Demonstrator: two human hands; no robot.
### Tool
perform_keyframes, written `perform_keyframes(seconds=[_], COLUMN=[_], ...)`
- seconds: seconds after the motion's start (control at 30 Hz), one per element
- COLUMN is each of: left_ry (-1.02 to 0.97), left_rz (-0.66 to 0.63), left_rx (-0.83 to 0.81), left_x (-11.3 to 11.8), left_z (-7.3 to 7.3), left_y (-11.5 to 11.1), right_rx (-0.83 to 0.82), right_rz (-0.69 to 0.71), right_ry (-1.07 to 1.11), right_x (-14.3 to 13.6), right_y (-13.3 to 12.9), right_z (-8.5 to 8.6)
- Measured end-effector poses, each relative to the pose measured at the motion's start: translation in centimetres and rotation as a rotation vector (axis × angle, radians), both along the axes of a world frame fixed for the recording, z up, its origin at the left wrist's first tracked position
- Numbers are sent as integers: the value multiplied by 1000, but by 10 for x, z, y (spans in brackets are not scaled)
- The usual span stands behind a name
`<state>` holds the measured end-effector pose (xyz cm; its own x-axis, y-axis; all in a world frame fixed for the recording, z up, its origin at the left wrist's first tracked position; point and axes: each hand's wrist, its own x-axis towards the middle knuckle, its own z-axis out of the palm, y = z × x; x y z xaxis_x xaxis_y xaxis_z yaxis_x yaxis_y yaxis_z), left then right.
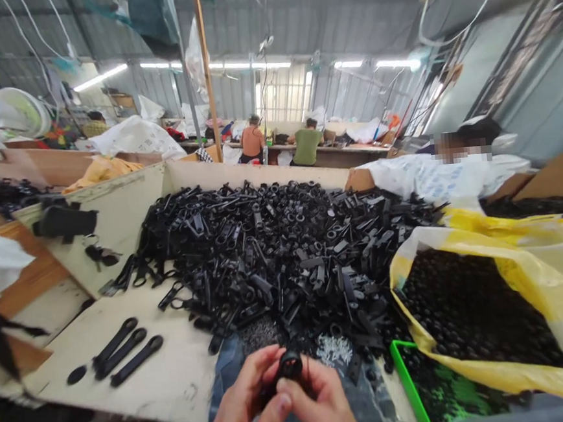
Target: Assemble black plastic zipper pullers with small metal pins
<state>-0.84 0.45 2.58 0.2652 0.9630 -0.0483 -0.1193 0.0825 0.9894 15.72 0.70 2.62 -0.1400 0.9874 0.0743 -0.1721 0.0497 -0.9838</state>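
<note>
In front of my body, my left hand (247,399) and my right hand (325,399) are closed together around a black plastic part with a ringed end (290,365). Both thumbs press on it, and the fingers hide its lower portion. Just beyond my hands lie a small heap of grey bits (259,335) and a patch of small whitish pieces (334,350). Behind them rises a large pile of black plastic parts (270,257), many flat and elongated, others ring-shaped. To the left, several black ring-ended handles (136,361) lie beside a black disc (77,375).
A yellow-and-white bag (498,366) full of small black pieces stands at right, over a green tray (412,389). Wooden walls (110,211) bound the bench; keys (100,254) hang at left. Two people (307,145) sit at a far bench; another is partly visible at right.
</note>
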Motion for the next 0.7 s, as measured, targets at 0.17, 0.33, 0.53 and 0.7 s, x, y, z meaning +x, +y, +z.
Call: perform_keyframes(seconds=[0.17,0.33,0.53,0.7], left_ry=[-51,-61,9,112], left_rz=[-173,-66,56,180], left_rx=[-79,-78,-28,-38], left_x=[0,6,9,11], left_z=[25,10,-9,-11], left_y=[1,-11,-23,-31], right_rx=[-50,-195,-208,-171], right_rz=[-88,-113,-99,-137], right_ry=[89,241,236,163], right_x=[2,-10,-14,-14], right_y=[-2,-11,-13,-16], right_z=[4,-24,-29,-16])
